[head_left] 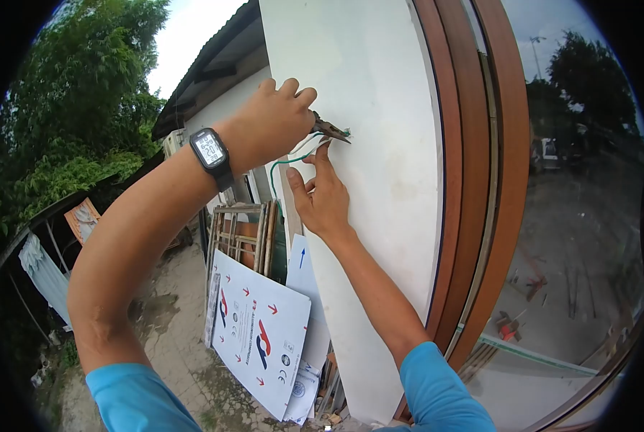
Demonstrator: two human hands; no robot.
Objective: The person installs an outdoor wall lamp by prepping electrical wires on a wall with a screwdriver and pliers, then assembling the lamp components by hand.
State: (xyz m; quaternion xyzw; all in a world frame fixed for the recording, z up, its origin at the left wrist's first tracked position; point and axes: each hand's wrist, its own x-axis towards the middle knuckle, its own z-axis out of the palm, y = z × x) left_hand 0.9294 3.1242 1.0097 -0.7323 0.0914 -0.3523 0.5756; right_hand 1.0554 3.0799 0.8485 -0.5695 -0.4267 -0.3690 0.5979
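Observation:
My left hand (282, 115), with a black digital watch (210, 151) on its wrist, is closed round dark metal pliers (329, 129). The pliers' jaws point right, at the white wall (379, 194), where a small bit of green shows at their tip. My right hand (322, 198) is just below, its index fingertip raised against a white wire beneath the jaws. The thumb of that hand stands apart from the index finger. A green wire (275, 169) loops from near the pliers down the wall's left edge.
Brown frame strips (459, 180) and a dark reflective glass pane (574, 237) stand at the right. Below left, a printed white sheet (264, 331) leans near bamboo-like frames (264, 237). Cracked concrete ground (171, 338) and trees (84, 79) lie farther left.

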